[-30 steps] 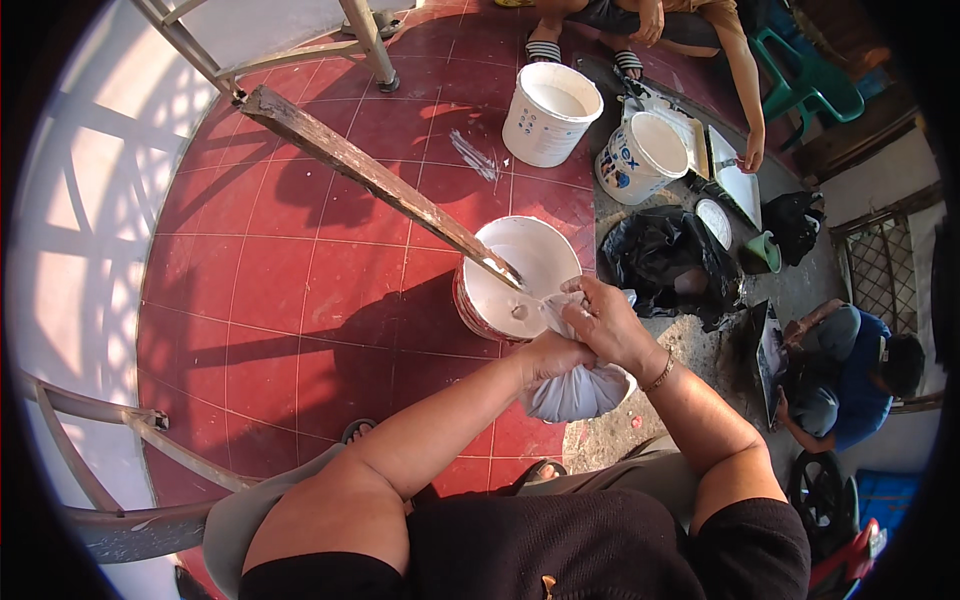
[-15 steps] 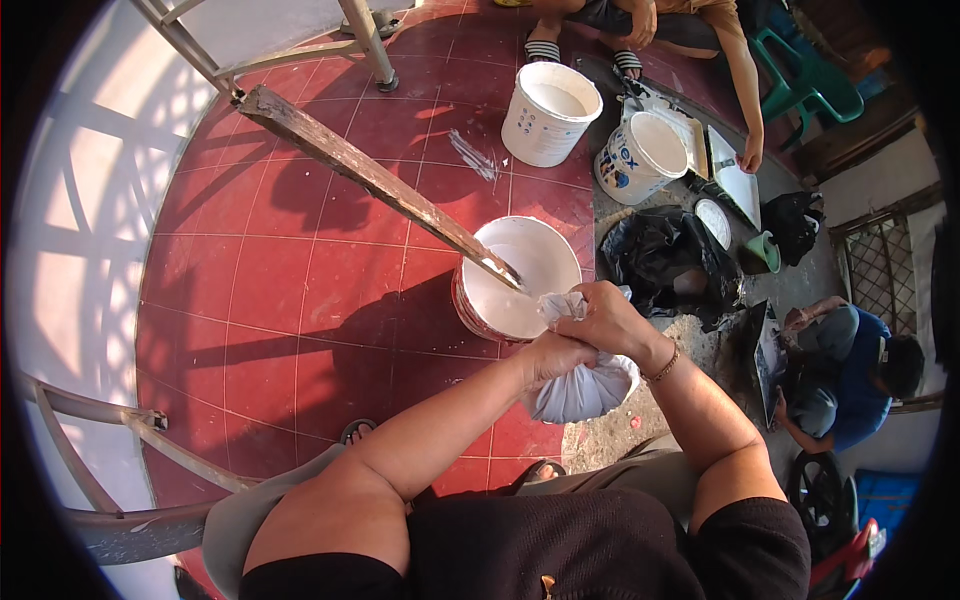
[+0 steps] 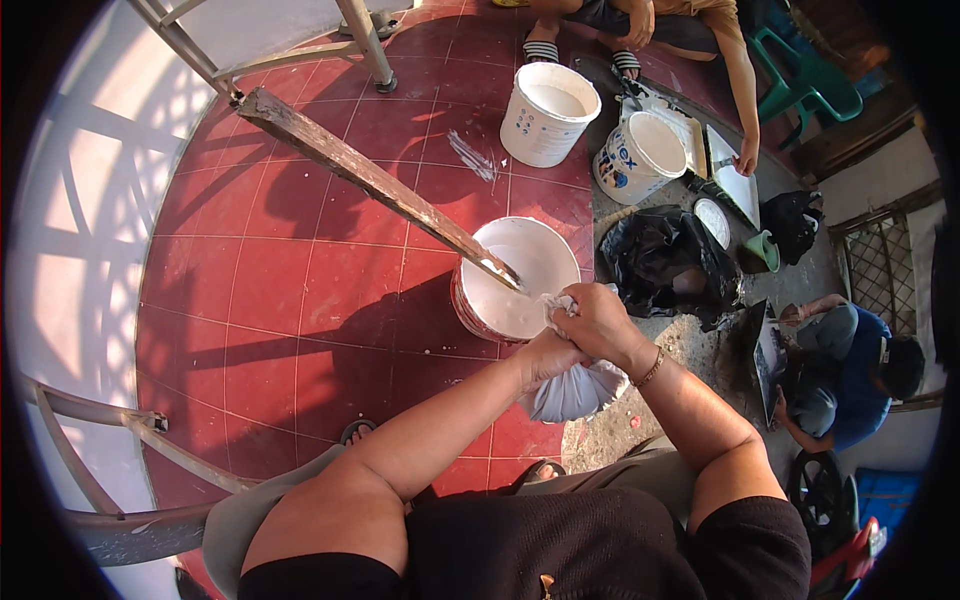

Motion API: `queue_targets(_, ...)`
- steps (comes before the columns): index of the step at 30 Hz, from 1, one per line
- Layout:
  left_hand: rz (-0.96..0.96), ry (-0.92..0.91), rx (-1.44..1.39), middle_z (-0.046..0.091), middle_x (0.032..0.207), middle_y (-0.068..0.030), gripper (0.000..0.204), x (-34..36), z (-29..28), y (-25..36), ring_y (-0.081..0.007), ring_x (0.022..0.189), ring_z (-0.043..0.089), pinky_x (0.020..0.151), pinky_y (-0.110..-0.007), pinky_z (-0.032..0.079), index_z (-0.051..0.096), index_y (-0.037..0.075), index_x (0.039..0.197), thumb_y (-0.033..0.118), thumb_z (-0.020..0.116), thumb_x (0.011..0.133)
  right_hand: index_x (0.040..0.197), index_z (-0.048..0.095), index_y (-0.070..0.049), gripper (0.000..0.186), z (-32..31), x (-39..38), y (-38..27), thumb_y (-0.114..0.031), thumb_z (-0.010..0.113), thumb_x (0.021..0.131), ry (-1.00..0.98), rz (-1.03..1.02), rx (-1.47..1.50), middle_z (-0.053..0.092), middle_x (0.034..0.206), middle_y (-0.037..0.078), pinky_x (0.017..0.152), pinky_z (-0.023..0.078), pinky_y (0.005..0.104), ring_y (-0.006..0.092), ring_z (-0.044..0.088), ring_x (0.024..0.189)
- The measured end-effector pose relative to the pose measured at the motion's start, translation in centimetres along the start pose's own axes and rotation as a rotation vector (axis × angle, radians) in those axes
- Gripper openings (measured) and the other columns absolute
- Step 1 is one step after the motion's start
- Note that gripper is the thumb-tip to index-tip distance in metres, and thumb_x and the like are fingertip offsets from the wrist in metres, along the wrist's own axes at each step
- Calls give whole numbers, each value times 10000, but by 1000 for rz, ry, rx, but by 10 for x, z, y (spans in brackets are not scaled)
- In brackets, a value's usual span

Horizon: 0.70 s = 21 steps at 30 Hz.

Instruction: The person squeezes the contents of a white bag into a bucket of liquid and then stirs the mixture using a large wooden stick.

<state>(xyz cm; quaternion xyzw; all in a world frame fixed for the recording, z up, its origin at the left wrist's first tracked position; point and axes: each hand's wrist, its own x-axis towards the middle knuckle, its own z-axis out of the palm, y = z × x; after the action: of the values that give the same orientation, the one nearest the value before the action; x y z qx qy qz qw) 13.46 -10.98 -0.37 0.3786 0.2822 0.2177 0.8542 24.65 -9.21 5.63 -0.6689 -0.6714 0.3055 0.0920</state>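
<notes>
A white plastic bag (image 3: 574,396), bulging at the bottom, hangs below my two hands. My left hand (image 3: 550,358) is closed round the bag's gathered neck. Just above it my right hand (image 3: 603,325) grips the twisted top, and a crumpled end of plastic pokes out past the fingers. What fills the bag is hidden. Right beside my hands, on the far left side, stands a bucket (image 3: 545,232) with whitish liquid in it. A long paint-stained wooden stick (image 3: 370,182) leans in the bucket, its lower end in the liquid.
Two more white buckets, one plain (image 3: 535,140) and one printed (image 3: 622,178), stand farther off. Black plastic sheeting (image 3: 650,250) lies to the right near a green cup (image 3: 764,252). One person reaches to a white tray (image 3: 735,185); another in blue (image 3: 862,370) crouches at right.
My right hand has turned slightly and shifted a little left on the bag's neck, and the plastic end looks more tightly bunched. The buckets and stick stay put.
</notes>
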Motion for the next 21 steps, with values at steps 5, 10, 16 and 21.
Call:
queue_targets(5, 34, 5, 23, 630, 901, -24, 252, 0, -1, -2, -109, 827, 599, 723, -272, 490, 611, 41, 1011, 148, 670, 791, 811, 661, 23, 341, -3, 2, 3, -302, 652, 709, -75, -6, 42, 639, 740, 247, 666, 506, 423, 390, 642, 709)
queue_targets(10, -1, -1, 156, 615, 918, -22, 284, 6, -5, -8, -95, 837, 582, 724, -262, 476, 600, 50, 1038, 147, 661, 778, 887, 683, 18, 412, -3, 4, 4, -327, 706, 663, -115, 3, 104, 664, 760, 222, 682, 515, 399, 344, 669, 726)
queue_targets(16, 15, -6, 98, 603, 925, -16, 315, 10, -6, -13, -93, 821, 566, 713, -264, 468, 584, 53, 1075, 201, 647, 804, 928, 683, -1, 396, 2, 5, 1, -312, 709, 685, -30, 11, -17, 668, 807, 219, 714, 521, 406, 361, 661, 761)
queue_targets(21, -18, 15, 139, 607, 899, -16, 299, 5, -2, -4, -93, 809, 567, 702, -264, 465, 603, 64, 1047, 245, 650, 814, 911, 689, -41, 337, 4, 6, 0, -319, 678, 720, -22, 17, -71, 666, 823, 204, 730, 516, 424, 368, 651, 792)
